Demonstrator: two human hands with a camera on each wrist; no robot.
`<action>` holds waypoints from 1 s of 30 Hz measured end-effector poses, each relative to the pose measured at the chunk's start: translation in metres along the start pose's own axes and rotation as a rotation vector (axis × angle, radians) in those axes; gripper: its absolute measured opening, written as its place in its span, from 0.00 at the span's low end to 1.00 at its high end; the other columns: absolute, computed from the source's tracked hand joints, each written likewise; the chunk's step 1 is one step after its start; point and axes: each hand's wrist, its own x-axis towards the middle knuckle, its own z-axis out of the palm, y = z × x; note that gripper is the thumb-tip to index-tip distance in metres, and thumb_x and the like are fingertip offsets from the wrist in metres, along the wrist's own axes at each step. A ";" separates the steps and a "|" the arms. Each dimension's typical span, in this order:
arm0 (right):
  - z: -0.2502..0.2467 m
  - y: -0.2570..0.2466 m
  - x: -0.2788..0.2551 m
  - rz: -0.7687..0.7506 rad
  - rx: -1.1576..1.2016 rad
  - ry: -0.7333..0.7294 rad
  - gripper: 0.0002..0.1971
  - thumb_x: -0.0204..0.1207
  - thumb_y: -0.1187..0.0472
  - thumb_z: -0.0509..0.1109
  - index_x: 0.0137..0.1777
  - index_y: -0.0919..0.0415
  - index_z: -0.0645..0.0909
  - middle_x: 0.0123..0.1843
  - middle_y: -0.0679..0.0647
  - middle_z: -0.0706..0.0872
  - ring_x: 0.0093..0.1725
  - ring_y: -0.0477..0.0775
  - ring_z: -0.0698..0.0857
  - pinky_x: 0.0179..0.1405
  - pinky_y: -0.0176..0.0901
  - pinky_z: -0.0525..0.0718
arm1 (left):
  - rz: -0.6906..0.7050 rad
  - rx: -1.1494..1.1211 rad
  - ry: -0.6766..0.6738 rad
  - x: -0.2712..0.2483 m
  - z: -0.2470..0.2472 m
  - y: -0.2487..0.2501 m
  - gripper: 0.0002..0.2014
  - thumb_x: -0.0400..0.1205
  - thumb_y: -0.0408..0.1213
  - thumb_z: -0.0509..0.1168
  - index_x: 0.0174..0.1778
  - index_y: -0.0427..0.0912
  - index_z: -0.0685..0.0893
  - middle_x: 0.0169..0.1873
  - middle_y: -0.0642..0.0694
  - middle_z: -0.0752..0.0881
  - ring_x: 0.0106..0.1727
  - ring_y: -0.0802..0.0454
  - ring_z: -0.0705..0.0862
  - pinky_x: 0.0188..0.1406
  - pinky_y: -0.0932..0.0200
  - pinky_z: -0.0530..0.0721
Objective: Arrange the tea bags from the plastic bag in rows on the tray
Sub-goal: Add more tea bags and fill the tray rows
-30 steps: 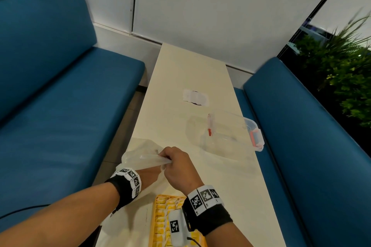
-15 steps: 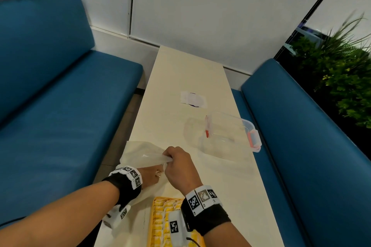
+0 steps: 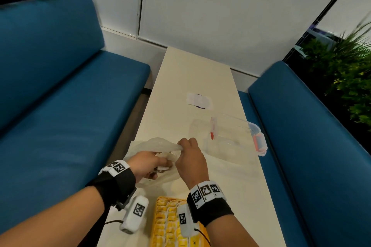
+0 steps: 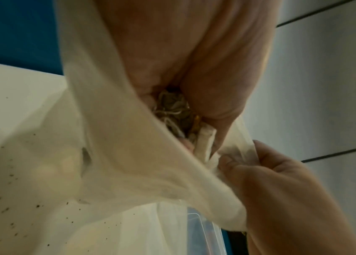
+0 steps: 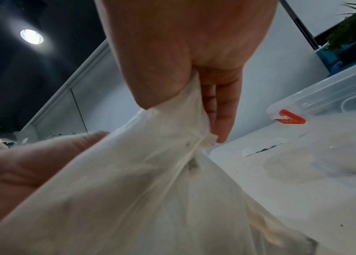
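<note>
A thin whitish plastic bag (image 3: pixel 152 145) lies on the table (image 3: pixel 190 70) just beyond my hands. My right hand (image 3: pixel 183 146) grips its bunched rim and holds it up; the right wrist view shows the plastic bag (image 5: pixel 172 138) pinched between thumb and fingers. My left hand (image 3: pixel 160 166) sits at the bag's mouth, partly under the film, with its fingers curled round a small clump of tea bags (image 4: pixel 172 110). The yellow tray (image 3: pixel 168 199) lies close to me under my right wrist, with rows of yellow tea bags (image 3: pixel 170 220) in it.
A clear plastic box (image 3: pixel 236 136) with red clips stands right of the bag, near the table's right edge. A white patch (image 3: pixel 198 101) is stuck further up the table. Blue benches (image 3: pixel 60 106) flank the narrow table. Dark specks dot the tabletop (image 4: pixel 20 207).
My left hand has drawn back out of the bag towards me with tea bags in its fingers. My right hand kept its grip on the rim.
</note>
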 end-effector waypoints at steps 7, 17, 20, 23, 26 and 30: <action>0.009 -0.004 -0.002 -0.029 -0.105 -0.020 0.16 0.79 0.68 0.59 0.64 0.55 0.75 0.61 0.53 0.74 0.48 0.63 0.82 0.34 0.47 0.74 | 0.004 -0.343 0.114 -0.010 -0.007 -0.002 0.13 0.79 0.35 0.75 0.58 0.34 0.90 0.41 0.41 0.88 0.33 0.53 0.82 0.26 0.62 0.82; 0.005 0.014 -0.002 -0.045 -0.082 -0.021 0.17 0.77 0.68 0.61 0.64 0.56 0.78 0.60 0.54 0.75 0.50 0.64 0.83 0.35 0.50 0.79 | -0.006 -0.478 -0.156 -0.062 -0.006 -0.019 0.18 0.78 0.33 0.74 0.63 0.36 0.86 0.57 0.34 0.91 0.57 0.39 0.91 0.37 0.51 0.93; 0.010 0.021 -0.019 -0.102 -0.005 -0.192 0.20 0.74 0.67 0.65 0.66 0.55 0.77 0.62 0.52 0.73 0.55 0.62 0.83 0.49 0.53 0.84 | -0.032 -0.496 -0.175 -0.069 -0.001 -0.035 0.24 0.74 0.34 0.80 0.65 0.36 0.85 0.58 0.33 0.91 0.60 0.35 0.91 0.37 0.50 0.93; 0.002 0.029 -0.038 -0.145 0.146 -0.319 0.25 0.73 0.64 0.69 0.70 0.49 0.76 0.66 0.46 0.72 0.66 0.51 0.79 0.64 0.46 0.81 | -0.056 -0.485 -0.198 -0.072 0.003 -0.049 0.31 0.66 0.38 0.84 0.65 0.36 0.85 0.59 0.32 0.90 0.59 0.35 0.90 0.36 0.50 0.92; -0.020 0.037 -0.055 -0.124 0.272 -0.276 0.27 0.73 0.58 0.70 0.72 0.39 0.74 0.67 0.36 0.71 0.68 0.38 0.74 0.65 0.36 0.78 | -0.063 -0.482 -0.189 -0.075 0.004 -0.056 0.26 0.73 0.34 0.79 0.67 0.37 0.83 0.58 0.32 0.91 0.57 0.36 0.91 0.35 0.51 0.91; -0.042 0.028 -0.073 -0.072 0.451 -0.228 0.15 0.75 0.55 0.77 0.60 0.41 0.84 0.58 0.37 0.82 0.54 0.40 0.84 0.44 0.29 0.79 | -0.046 -0.410 -0.236 -0.077 0.008 -0.057 0.21 0.77 0.33 0.75 0.66 0.37 0.84 0.58 0.33 0.91 0.56 0.38 0.91 0.37 0.51 0.90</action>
